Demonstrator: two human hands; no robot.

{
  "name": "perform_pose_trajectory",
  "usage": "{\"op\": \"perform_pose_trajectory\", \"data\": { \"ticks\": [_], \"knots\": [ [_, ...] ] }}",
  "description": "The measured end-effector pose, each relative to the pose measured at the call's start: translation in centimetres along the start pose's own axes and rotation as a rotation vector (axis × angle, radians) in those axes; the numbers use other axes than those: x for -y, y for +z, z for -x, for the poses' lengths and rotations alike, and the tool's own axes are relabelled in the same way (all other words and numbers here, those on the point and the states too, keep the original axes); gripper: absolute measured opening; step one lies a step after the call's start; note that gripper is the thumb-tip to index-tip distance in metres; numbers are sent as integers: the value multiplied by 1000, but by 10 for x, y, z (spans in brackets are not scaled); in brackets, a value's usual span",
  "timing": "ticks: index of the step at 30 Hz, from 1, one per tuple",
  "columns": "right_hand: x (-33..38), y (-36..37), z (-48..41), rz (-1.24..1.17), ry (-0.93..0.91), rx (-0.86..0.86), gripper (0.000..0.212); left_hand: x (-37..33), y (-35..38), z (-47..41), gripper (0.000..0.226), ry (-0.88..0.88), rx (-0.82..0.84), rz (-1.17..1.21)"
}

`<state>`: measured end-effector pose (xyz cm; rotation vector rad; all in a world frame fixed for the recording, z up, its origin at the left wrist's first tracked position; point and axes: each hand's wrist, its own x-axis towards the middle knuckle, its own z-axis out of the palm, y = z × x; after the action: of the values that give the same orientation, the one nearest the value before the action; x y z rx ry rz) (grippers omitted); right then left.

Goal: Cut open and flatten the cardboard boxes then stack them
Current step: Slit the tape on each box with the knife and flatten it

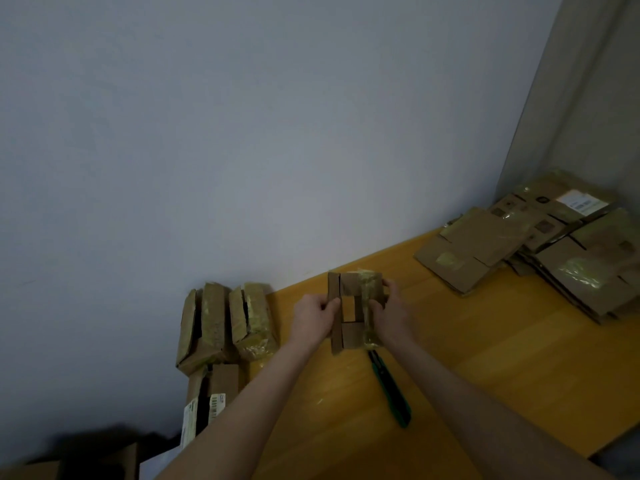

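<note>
Open run: bare wood of the surface (pixel 485 358), right of the right forearm, between the small box (pixel 351 308) and the flattened stack (pixel 512 251). Centre block: small box gripped at its sides by left hand (pixel 313 318) and right hand (pixel 389 311); green knife (pixel 391 389) lying between the forearms, its far end at the box's near edge. Left block: two taped boxes (pixel 221 320) on end, side by side against the wall (pixel 242 133); labelled box (pixel 211 393) just nearer. Far right block: flattened stack filling the corner beside the curtain (pixel 581 98). Rear limit: wall.
</note>
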<state>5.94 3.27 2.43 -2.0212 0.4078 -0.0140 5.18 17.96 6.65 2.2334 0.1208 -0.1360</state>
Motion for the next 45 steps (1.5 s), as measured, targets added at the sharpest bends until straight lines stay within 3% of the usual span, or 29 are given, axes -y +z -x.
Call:
{"op": "perform_pose_trajectory", "data": {
  "ticks": [4, 6, 9, 13, 16, 19, 22, 24, 26, 28, 29, 31, 34, 37, 39, 43, 45],
  "knots": [
    [1, -2, -3, 262, -24, 43, 66, -13, 6, 4, 39, 99, -73, -188],
    [4, -5, -5, 359, -18, 46, 52, -15, 7, 6, 36, 131, -95, -246],
    [7, -8, -8, 370, -36, 85, 14, -13, 6, 6, 30, 128, -129, -251],
    [1, -18, -10, 111, -23, 126, 21, 2, -8, -3, 24, 36, -113, -187],
    [0, -24, -7, -136, 35, 156, 22, 17, -14, -8, 26, -72, -59, 33],
    [-3, -25, -5, -222, 106, 154, 23, 25, -21, -5, 28, -143, -10, 298],
    [-6, -22, -7, -245, 150, 156, 24, 26, -29, -1, 31, -134, 50, 380],
    [-4, -20, -10, -92, 92, 102, 51, 23, -30, -2, 35, -86, 41, 287],
    [2, -20, -10, 333, -45, -7, 74, 16, -27, -6, 40, -12, 27, 122],
    [6, -23, -8, 745, -314, -82, 74, 7, -24, -6, 44, 57, 31, -14],
    [8, -25, -8, 851, -433, -60, 69, 4, -22, -7, 45, 86, 25, -61],
    [8, -26, -5, 915, -502, 34, 64, 0, -21, -10, 46, 112, 17, -101],
    [8, -24, 1, 913, -455, 68, 70, -5, -19, -9, 43, 152, 52, -141],
    [9, -23, 0, 890, -463, 47, 49, -4, -17, -9, 41, 178, 79, -204],
    [9, -25, -2, 808, -452, 164, 38, 0, -23, -13, 41, 186, 90, -252],
    [8, -29, -5, 581, -390, 171, 31, 10, -40, -18, 36, 139, 154, -221],
    [5, -25, -2, 486, -363, 145, 27, 11, -40, -18, 27, 122, 69, -220]
  ]
}}
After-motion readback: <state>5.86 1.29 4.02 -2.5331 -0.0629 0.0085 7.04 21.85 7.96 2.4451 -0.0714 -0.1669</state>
